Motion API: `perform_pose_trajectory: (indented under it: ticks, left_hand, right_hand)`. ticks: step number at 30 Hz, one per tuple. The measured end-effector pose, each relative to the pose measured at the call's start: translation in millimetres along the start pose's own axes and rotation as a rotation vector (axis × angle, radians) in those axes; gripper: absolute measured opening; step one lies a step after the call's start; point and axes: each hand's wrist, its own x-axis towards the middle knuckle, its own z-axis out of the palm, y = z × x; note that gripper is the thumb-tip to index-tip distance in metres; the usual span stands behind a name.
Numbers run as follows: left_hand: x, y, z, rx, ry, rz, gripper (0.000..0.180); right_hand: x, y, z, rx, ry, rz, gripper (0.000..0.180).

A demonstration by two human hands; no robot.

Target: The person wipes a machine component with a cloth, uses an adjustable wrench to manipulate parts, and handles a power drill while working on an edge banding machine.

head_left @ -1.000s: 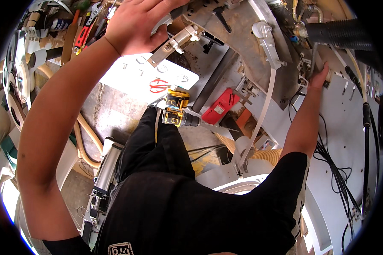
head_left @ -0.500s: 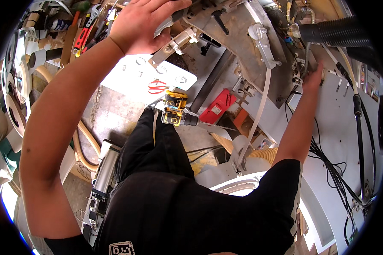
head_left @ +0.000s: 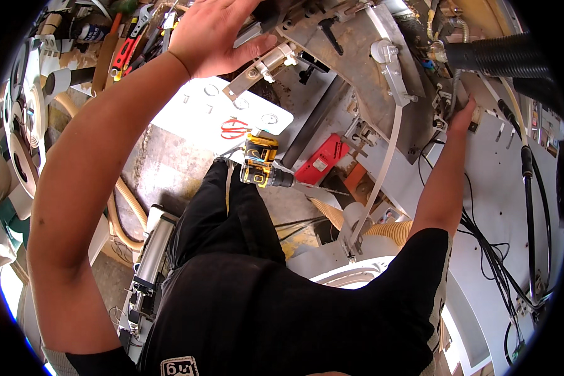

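Observation:
My left hand point(head_left: 214, 36) is at the top edge, palm down, with its thumb stretched out beside a small metal cylinder point(head_left: 273, 59) on a bracket. Its fingertips run out of the picture, and I see nothing in its grasp. Right of it lies a worn steel machine plate point(head_left: 363, 78) with a black clamping lever point(head_left: 331, 34). My right hand point(head_left: 461, 120) reaches to the far side of the machine, next to metal fittings point(head_left: 442, 103) and a grey hose. It shows edge-on, its fingers mostly hidden, so what they touch is unclear.
A yellow-black cordless drill point(head_left: 260, 161) and red-handled scissors point(head_left: 234, 128) are near a white panel point(head_left: 185, 119). A red box point(head_left: 323, 160) lies below the machine. Black cables point(head_left: 482, 241) cross the grey surface at right. Hand tools point(head_left: 126, 53) crowd the upper left.
The left thumb has stretched out to the right, away from the palm, and the fingers sit slightly further up and left. My right hand stays in about the same place.

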Motion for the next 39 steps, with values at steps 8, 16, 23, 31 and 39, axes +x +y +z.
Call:
perform_pose_trajectory:
  ticks: [8, 16, 23, 31, 39]
  left_hand:
    - [2, 5, 7, -0.007, 0.073, -0.272, 0.065]
    - [15, 12, 10, 0.063, -0.12, -0.498, 0.085]
    - [12, 8, 13, 0.111, -0.117, -0.46, 0.093]
    - [14, 12, 8, 0.066, -0.073, -0.436, 0.088]
    - [13, 11, 6, 0.023, -0.08, -0.445, 0.087]
  right_hand:
    - [7, 6, -8, 0.016, -0.054, 0.024, 0.075]
    - [-6, -3, 1, 0.017, -0.015, 0.069, 0.074]
    - [0, 1, 1, 0.014, 0.029, 0.054, 0.07]
    - [8, 8, -6, 0.02, -0.008, 0.041, 0.076]
    - [12, 8, -9, 0.063, -0.057, 0.064, 0.074]
